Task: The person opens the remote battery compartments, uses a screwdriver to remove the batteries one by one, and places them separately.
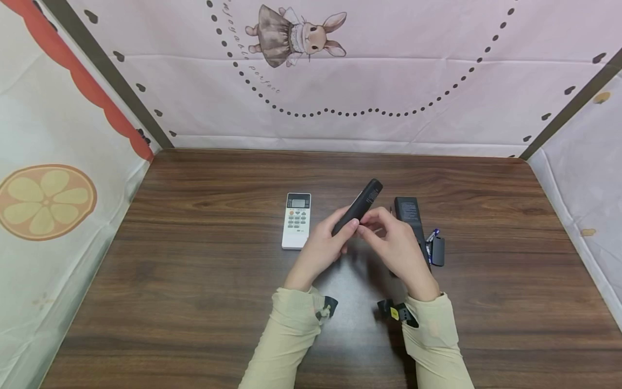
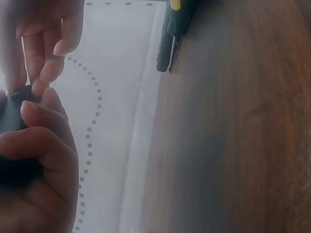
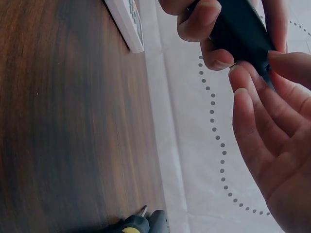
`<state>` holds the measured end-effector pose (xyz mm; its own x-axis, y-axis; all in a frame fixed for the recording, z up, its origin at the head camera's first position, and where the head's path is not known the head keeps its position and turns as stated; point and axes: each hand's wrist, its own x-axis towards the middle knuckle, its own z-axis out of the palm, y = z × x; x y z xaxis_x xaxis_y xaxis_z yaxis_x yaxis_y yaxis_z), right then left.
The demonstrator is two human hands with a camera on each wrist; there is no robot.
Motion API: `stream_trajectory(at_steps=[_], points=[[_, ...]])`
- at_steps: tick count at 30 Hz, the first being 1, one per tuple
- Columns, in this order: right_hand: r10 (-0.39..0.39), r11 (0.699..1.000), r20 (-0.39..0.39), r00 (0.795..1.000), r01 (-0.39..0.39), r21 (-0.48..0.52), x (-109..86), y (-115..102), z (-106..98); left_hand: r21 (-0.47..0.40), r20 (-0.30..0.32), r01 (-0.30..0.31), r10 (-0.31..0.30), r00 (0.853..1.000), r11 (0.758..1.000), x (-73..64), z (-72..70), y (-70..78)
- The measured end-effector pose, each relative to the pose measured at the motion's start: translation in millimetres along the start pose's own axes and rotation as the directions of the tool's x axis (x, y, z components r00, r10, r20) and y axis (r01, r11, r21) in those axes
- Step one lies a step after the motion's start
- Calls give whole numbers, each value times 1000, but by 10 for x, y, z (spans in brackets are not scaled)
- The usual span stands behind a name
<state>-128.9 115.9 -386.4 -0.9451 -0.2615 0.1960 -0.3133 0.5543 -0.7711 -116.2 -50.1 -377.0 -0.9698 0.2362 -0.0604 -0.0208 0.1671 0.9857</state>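
Observation:
My left hand (image 1: 323, 240) grips a black remote control (image 1: 359, 205) above the table, its far end pointing up and right. Small print shows near that far end. With thumb and fingers, my right hand (image 1: 396, 243) pinches the near end of this remote; the right wrist view shows the fingertips at the remote's dark corner (image 3: 265, 65). A white remote control (image 1: 295, 237) with a small display lies just left of my left hand. Partly behind my right hand lies a second dark remote control (image 1: 408, 210).
Right of the second remote are a small dark flat piece (image 1: 438, 252) and small blue-and-white things (image 1: 433, 234). A screwdriver (image 2: 176, 22) with a black and yellow handle lies by that remote. A printed cloth (image 1: 389, 81) hangs behind the wooden table (image 1: 194, 302).

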Motion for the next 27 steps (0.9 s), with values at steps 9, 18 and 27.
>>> stream_trajectory(at_steps=[9,18,27], points=[[25,996,-11,1000,-24,90,-5,42,-4,-86,13,9,-8,1000,996,132,54,-294],[9,997,-35,999,-6,83,-7,73,8,-92,-2,21,-22,1000,996,141,67,-331],[-11,1000,-72,997,10,-5,-4,98,-59,-60,-21,63,-65,998,996,145,56,-306]])
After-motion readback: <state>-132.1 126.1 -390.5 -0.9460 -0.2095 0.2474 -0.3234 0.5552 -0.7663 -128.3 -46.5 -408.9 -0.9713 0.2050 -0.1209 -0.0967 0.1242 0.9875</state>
